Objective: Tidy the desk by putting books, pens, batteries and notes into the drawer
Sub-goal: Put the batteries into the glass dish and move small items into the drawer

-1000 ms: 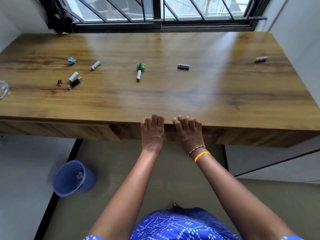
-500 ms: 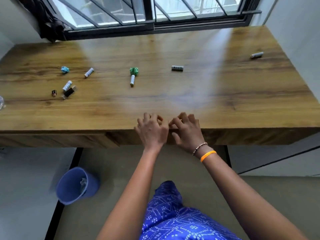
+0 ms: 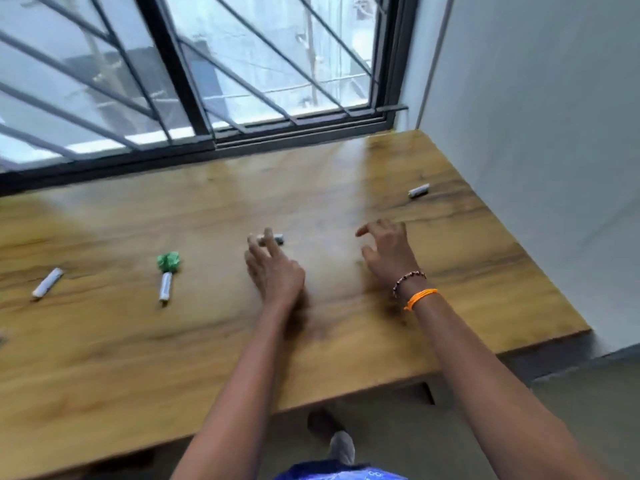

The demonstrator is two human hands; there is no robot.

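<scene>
Over the wooden desk (image 3: pixel 145 341), under the barred window (image 3: pixel 207 81), the person is holding both hands out above the top. The left hand (image 3: pixel 273 268) is reaching with spread, relaxed fingers (image 3: pixel 268 239) and is grasping nothing; its fingertips are lying just at a small grey battery (image 3: pixel 278 239), but the picture is blurred, so I cannot tell if they are touching it. The right hand (image 3: pixel 388 252) is hovering beside it, more to the right, with fingers loosely bent and nothing inside them; it is wearing a beaded bracelet (image 3: pixel 408 278) and an orange band (image 3: pixel 420 296) on the wrist. A white battery (image 3: pixel 418 190) is lying well apart, near the far right corner by the wall. To the left of the hands a green crumpled note (image 3: pixel 168 261) is touching the end of another white battery (image 3: pixel 165 287), and one more white battery (image 3: pixel 47 283) is lying further left, near the frame edge
</scene>
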